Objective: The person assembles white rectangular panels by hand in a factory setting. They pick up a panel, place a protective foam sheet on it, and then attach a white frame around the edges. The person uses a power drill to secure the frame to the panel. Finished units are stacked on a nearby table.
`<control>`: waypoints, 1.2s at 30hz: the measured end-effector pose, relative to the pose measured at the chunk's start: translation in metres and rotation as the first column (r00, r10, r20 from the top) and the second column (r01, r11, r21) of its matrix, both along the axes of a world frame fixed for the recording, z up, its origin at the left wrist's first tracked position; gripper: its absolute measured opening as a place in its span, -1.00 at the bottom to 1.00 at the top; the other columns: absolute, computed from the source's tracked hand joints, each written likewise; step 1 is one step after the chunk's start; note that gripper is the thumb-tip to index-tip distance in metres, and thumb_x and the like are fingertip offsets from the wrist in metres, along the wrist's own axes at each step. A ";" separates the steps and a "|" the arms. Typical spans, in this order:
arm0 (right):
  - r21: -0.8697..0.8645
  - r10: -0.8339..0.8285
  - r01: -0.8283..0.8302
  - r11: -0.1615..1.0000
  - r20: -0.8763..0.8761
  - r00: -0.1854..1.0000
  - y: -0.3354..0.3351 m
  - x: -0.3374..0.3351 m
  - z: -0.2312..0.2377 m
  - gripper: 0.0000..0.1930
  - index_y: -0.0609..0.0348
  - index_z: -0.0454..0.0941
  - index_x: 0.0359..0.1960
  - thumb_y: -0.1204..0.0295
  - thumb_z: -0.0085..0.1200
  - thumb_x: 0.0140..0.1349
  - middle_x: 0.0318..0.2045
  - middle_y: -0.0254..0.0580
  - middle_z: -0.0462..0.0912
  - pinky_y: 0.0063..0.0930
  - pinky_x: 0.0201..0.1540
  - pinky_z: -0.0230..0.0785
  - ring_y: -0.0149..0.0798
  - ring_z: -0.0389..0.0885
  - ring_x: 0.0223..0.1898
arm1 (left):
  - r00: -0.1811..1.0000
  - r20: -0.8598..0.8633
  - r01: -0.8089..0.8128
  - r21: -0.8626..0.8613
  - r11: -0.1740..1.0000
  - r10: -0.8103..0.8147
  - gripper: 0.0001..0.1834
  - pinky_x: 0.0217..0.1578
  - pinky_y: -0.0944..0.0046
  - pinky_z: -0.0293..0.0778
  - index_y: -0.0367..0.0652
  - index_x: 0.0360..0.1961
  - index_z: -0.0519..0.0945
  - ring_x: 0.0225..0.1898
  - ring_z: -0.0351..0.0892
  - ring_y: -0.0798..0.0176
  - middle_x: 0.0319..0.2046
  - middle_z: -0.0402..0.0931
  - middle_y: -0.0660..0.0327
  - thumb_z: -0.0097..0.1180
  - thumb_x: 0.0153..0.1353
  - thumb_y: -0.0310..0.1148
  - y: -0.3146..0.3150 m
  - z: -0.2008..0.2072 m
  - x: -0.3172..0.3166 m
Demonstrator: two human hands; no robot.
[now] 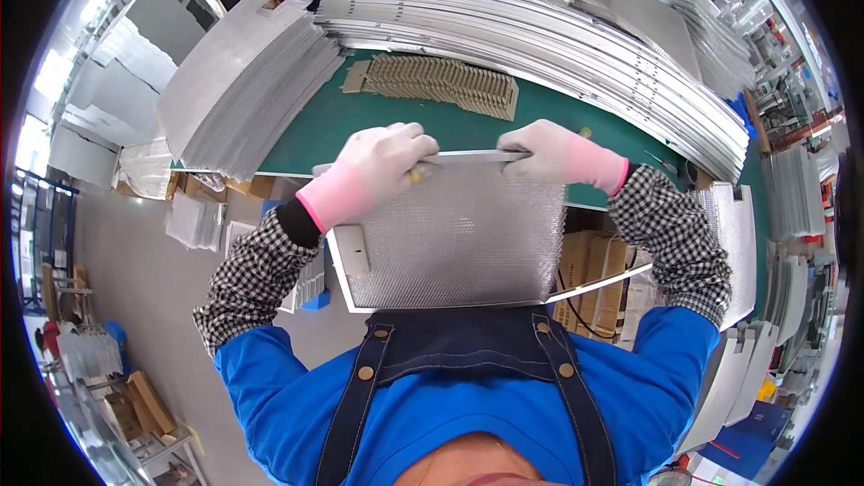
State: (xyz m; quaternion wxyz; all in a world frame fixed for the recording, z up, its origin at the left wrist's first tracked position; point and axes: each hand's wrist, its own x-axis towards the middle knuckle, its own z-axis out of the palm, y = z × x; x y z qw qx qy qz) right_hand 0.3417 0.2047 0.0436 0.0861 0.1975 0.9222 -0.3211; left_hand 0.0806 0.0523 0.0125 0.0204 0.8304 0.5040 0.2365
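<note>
A silver mesh panel (459, 238) with thin white metal edging lies in front of my body, its near edge against my apron. My left hand (373, 171), in a white and pink glove, is closed on the panel's far edge near the left corner. Farther right, my gloved right hand (560, 157) pinches the metal frame strip (468, 157) along that same far edge. At the panel's left side sits a small beige rectangular plate (352, 249). Another frame strip (601, 283) slants outward from the near right corner, apart from the panel's right side.
On the green table (310, 130) stands a row of tan corner pieces (432, 83). Behind it lie long stacked metal strips (540, 31). Stacked mesh sheets (256, 81) stand at the left, with more at the right. Cardboard boxes (594, 279) sit below the table.
</note>
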 end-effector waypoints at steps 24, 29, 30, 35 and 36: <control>-0.128 0.051 -0.025 0.991 0.203 0.978 0.013 0.011 -0.010 -0.50 0.34 0.49 0.11 0.12 -0.15 0.45 -0.09 0.16 0.64 -0.20 0.09 0.43 0.07 0.62 -0.03 | 0.994 0.003 -0.107 -0.202 0.973 0.110 -0.81 -0.28 0.13 0.57 -0.16 -0.22 0.63 -0.30 0.68 0.01 -0.36 0.65 0.11 0.25 0.22 -0.31 -0.004 -0.011 -0.025; -0.210 -0.097 0.126 0.970 0.143 0.985 0.018 0.047 -0.010 -0.58 0.34 0.55 0.00 0.20 0.03 0.33 -0.28 0.03 0.63 -0.30 -0.08 0.44 -0.12 0.61 -0.18 | 0.995 0.013 -0.098 -0.137 0.986 0.101 -0.81 -0.32 0.11 0.56 -0.11 -0.25 0.62 -0.36 0.67 0.02 -0.42 0.64 0.14 0.22 0.27 -0.23 0.015 -0.021 -0.015; -0.218 -0.120 0.149 0.964 0.138 0.983 0.017 0.053 -0.012 -0.59 0.35 0.55 -0.02 0.20 0.04 0.33 -0.30 0.01 0.63 -0.31 -0.10 0.43 -0.14 0.60 -0.21 | 0.997 0.035 -0.068 -0.085 0.994 0.071 -0.81 -0.32 0.11 0.56 -0.11 -0.25 0.62 -0.37 0.67 0.02 -0.42 0.64 0.14 0.22 0.27 -0.22 0.019 -0.022 -0.011; -0.306 -0.281 0.275 0.911 0.024 0.959 0.003 0.071 -0.028 -0.64 0.35 0.57 -0.10 0.23 0.08 0.31 -0.38 -0.10 0.62 -0.38 -0.16 0.41 -0.27 0.56 -0.31 | 0.998 -0.050 -0.056 -0.125 0.991 0.050 -0.79 -0.29 0.12 0.55 -0.12 -0.23 0.61 -0.29 0.65 0.03 -0.35 0.60 0.16 0.26 0.22 -0.24 0.036 -0.023 0.006; -0.309 -0.310 0.302 0.902 0.023 0.950 0.000 0.072 -0.030 -0.65 0.34 0.57 -0.11 0.24 0.08 0.31 -0.39 -0.11 0.61 -0.39 -0.17 0.41 -0.28 0.55 -0.32 | 0.999 -0.050 -0.021 -0.103 0.994 0.016 -0.78 -0.27 0.13 0.54 -0.12 -0.23 0.60 -0.27 0.64 0.03 -0.33 0.59 0.17 0.27 0.20 -0.24 0.041 -0.023 0.010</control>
